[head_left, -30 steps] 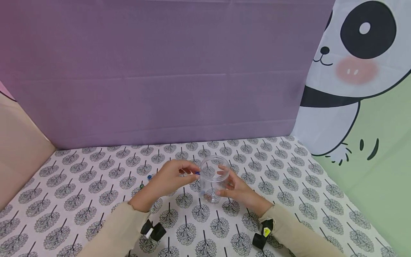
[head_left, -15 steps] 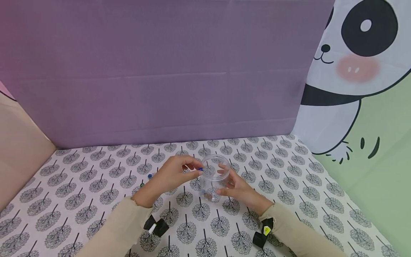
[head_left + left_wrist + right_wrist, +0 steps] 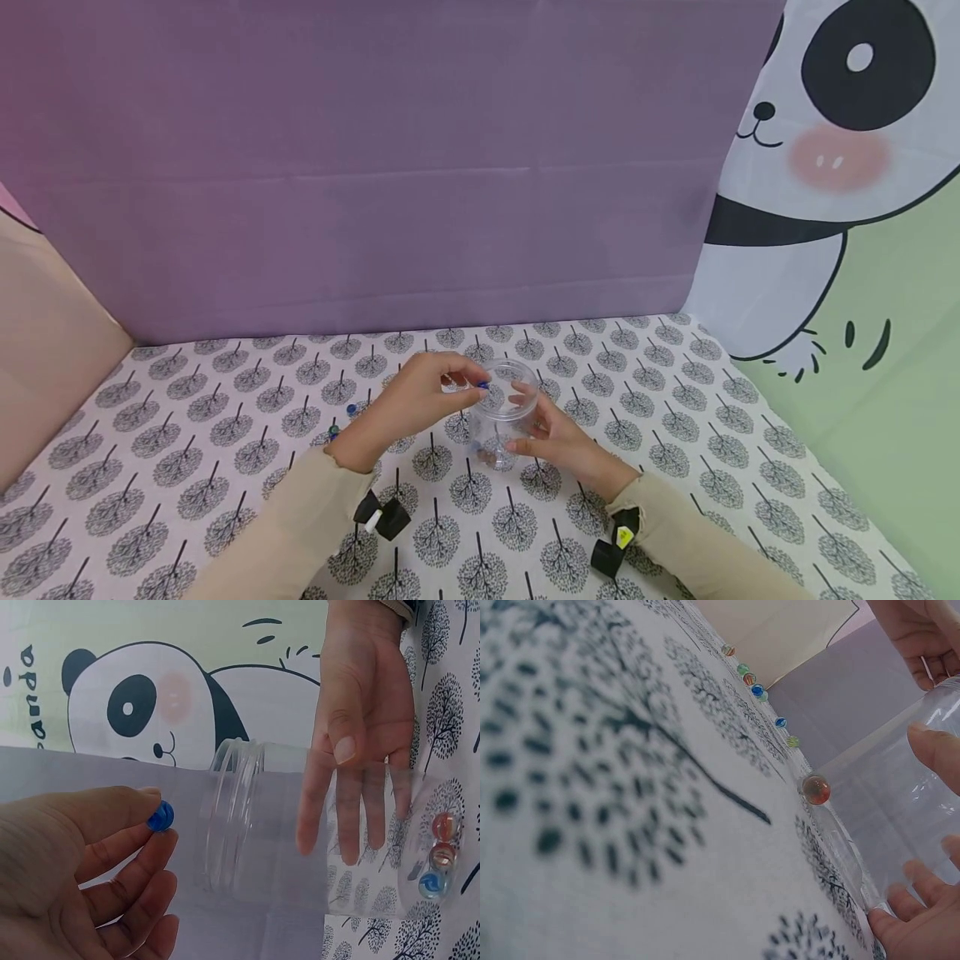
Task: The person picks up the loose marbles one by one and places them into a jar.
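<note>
A clear plastic jar (image 3: 487, 432) stands upright and open-topped on the patterned cloth. My right hand (image 3: 558, 443) holds its side, with the thumb on the near side and the fingers around the far side. Between thumb and fingertip, my left hand (image 3: 423, 402) pinches a blue glass marble (image 3: 160, 817), right at the jar's rim. Down at the jar's bottom lie three marbles seen in the left wrist view: a red one (image 3: 445, 826), a reddish-brown one (image 3: 442, 856) and a blue one (image 3: 433, 885).
More marbles lie on the cloth left of the jar, among them a blue marble (image 3: 352, 409) and a green marble (image 3: 333, 431) close to the left forearm. The right wrist view shows several there. A purple cloth wall (image 3: 375, 250) rises behind the table.
My left hand has moved right with the blue marble, from left of the jar to over its rim. The right hand and jar stay in place.
</note>
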Tool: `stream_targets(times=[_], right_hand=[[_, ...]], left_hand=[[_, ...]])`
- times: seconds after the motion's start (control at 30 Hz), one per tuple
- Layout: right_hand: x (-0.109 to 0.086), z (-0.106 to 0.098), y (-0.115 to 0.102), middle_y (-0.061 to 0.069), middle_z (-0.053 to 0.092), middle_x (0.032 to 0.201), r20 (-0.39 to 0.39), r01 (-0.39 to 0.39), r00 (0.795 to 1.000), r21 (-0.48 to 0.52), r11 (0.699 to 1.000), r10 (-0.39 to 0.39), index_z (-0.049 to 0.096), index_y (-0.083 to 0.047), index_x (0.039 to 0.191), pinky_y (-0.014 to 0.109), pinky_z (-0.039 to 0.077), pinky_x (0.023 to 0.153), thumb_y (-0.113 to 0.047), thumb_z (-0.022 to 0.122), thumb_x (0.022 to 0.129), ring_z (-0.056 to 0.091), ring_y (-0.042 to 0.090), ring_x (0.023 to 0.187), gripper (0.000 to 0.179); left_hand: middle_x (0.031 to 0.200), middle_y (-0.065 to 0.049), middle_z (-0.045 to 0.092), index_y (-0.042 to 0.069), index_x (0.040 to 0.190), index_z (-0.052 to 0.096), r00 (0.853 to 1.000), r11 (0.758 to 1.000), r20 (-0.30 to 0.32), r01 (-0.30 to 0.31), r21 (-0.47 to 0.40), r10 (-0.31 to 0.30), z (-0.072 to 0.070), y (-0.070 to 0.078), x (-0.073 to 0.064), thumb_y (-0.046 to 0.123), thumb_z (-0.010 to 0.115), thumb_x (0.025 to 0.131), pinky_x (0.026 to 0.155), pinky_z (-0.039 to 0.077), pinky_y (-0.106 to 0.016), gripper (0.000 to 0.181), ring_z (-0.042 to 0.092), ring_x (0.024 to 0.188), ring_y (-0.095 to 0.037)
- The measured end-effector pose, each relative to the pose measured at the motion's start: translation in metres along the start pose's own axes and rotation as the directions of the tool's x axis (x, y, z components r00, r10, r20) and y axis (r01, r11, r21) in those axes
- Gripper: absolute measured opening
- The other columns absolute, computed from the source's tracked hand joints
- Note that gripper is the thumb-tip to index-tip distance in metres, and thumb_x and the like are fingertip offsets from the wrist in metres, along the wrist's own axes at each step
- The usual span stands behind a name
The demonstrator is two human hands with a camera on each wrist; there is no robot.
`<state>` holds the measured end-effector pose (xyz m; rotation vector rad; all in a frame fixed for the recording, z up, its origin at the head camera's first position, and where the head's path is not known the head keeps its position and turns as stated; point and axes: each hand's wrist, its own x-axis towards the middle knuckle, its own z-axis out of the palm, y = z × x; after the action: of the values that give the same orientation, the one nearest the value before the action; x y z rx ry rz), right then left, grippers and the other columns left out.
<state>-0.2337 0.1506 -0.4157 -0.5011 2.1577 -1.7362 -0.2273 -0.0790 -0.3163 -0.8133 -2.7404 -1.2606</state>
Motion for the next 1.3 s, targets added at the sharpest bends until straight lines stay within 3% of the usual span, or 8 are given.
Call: stream_targets(times=[0.93,1.3], right_hand=[[0.000,0.000,0.000,0.007,0.027,0.151,-0.001,-0.013,1.000,0.005,1.000,0.013,0.020,-0.028,0.149,0.054,0.023,0.109,-0.023,0.075,0.080,0.027,0.038,0.137,0.088],[-0.001,0.001,-0.002,0.006,0.028,0.150,-0.002,-0.015,1.000,0.016,1.000,0.015,0.022,-0.030,0.148,0.053,0.024,0.109,-0.021,0.074,0.080,0.028,0.037,0.137,0.086]], left_hand=[[0.098,0.004,0.068,0.013,0.102,0.071,1.000,0.999,-0.014,-0.024,0.030,0.025,0.009,-0.001,0.015,0.017,0.069,0.085,0.083,0.047,-0.032,0.018,0.057,0.087,-0.012],[0.096,0.004,0.068,0.012,0.098,0.072,0.998,0.998,-0.022,-0.060,0.034,0.060,0.012,-0.002,0.017,0.016,0.069,0.085,0.082,0.047,-0.032,0.014,0.056,0.086,-0.012]])
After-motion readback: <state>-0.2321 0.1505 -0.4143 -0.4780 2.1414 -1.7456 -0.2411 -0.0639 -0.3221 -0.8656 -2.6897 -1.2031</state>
